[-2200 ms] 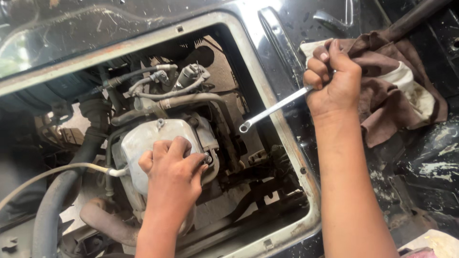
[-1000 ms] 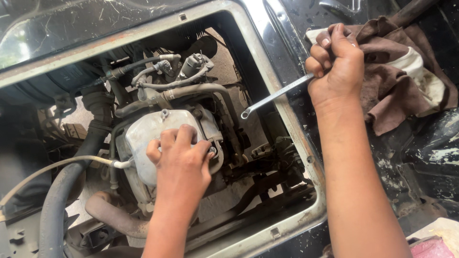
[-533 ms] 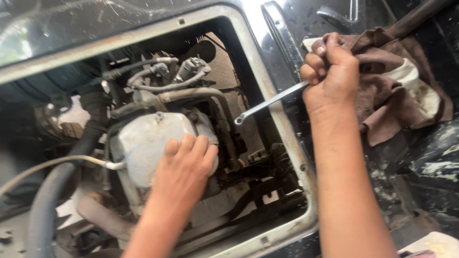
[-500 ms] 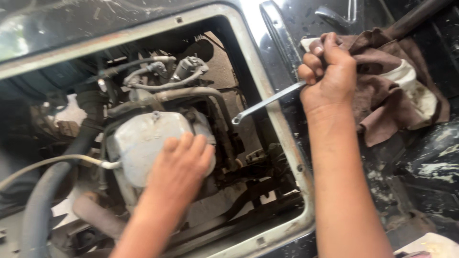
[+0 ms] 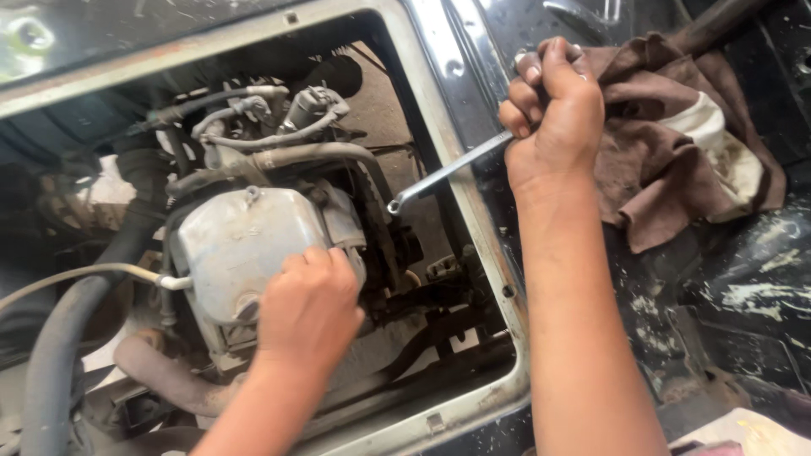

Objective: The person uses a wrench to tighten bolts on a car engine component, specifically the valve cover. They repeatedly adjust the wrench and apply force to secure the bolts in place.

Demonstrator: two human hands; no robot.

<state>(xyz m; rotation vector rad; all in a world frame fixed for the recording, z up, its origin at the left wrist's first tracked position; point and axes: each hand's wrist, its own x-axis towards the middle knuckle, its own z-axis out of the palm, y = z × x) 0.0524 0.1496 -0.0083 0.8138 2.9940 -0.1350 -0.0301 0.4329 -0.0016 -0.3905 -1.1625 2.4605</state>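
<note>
I look down into an open engine bay framed by a metal rim (image 5: 473,211). My left hand (image 5: 308,308) rests on the lower right part of a grey engine cover (image 5: 241,241), fingers curled against its edge; whether it grips anything is hidden. My right hand (image 5: 553,110) sits on the rim at the upper right, closed around the handle of a silver ring spanner (image 5: 439,177) whose ring end hangs over the bay. The same hand lies against a brown rag (image 5: 676,143).
Hoses and pipes (image 5: 279,156) cross above the engine cover. A thick grey hose (image 5: 59,346) curves down the left side, with a thin pale tube (image 5: 84,274) joined to the cover. Dark, paint-flecked bodywork (image 5: 743,295) lies to the right of the opening.
My left hand has slid down and to the right on the engine cover. My right hand with the spanner has stayed on the rim, barely shifting.
</note>
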